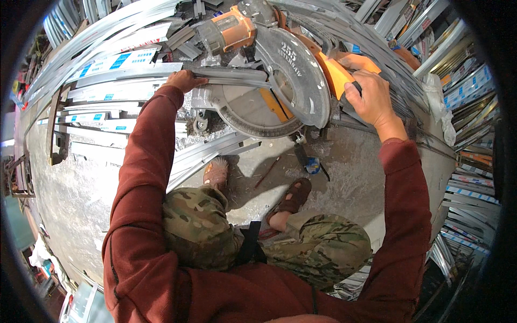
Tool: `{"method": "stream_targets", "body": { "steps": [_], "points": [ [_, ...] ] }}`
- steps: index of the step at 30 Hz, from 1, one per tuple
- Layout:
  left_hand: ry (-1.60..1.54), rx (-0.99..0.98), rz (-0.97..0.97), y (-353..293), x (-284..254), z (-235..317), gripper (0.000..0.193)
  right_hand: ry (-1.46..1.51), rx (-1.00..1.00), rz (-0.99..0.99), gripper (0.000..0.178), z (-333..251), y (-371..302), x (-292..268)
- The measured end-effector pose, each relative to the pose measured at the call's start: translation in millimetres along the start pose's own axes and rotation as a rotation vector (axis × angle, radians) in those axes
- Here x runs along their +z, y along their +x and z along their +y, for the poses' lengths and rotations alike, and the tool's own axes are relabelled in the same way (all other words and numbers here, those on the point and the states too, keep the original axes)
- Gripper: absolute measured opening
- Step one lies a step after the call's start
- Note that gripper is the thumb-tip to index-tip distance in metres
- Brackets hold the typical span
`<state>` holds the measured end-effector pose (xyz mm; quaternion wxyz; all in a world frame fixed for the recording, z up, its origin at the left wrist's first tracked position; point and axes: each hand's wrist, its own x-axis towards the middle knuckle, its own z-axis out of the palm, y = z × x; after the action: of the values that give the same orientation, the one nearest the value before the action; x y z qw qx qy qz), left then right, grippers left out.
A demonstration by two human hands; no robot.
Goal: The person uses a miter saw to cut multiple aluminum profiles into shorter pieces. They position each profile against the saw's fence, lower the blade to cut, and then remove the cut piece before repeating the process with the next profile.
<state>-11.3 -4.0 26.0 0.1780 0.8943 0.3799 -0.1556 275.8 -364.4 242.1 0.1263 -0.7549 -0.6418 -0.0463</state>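
Note:
A mitre saw with an orange and grey body (237,29) stands in front of me, its dark blade guard (293,75) over the round saw table (237,110). My right hand (371,97) is closed around the saw's orange handle (335,75). On the left, my left hand (184,81) rests on a long silver metal profile (226,78), fingers over its top and thumb side toward the saw. The profile lies across the saw table and runs in beside the guard, where its end is hidden. An orange insert (276,105) shows in the table below it.
Long metal profiles (107,91) lie stacked at the left and behind the saw. More profiles (471,161) fill a rack at the right. A roll of blue tape (313,165) and a thin stick (267,172) lie on the concrete floor near my feet.

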Motion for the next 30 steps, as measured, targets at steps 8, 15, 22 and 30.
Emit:
{"method": "stream_targets", "body": {
  "steps": [8, 15, 22, 30],
  "points": [
    [-0.051, -0.013, -0.062, 7, 5, -5, 0.071, -0.011, -0.03, 0.04, 0.033, 2, -14, 13],
    [-0.035, 0.011, -0.012, 4, 4, -2, 0.072, -0.001, -0.014, 0.019, 0.033, 1, -21, 15],
    [-0.011, 0.042, 0.09, -1, 5, -1, 0.071, 0.0, -0.016, 0.023, 0.031, 2, -26, 21],
    [0.003, -0.01, -0.077, -4, -9, 9, 0.069, 0.0, -0.014, 0.023, 0.03, 3, -31, 25]
  ]
}}
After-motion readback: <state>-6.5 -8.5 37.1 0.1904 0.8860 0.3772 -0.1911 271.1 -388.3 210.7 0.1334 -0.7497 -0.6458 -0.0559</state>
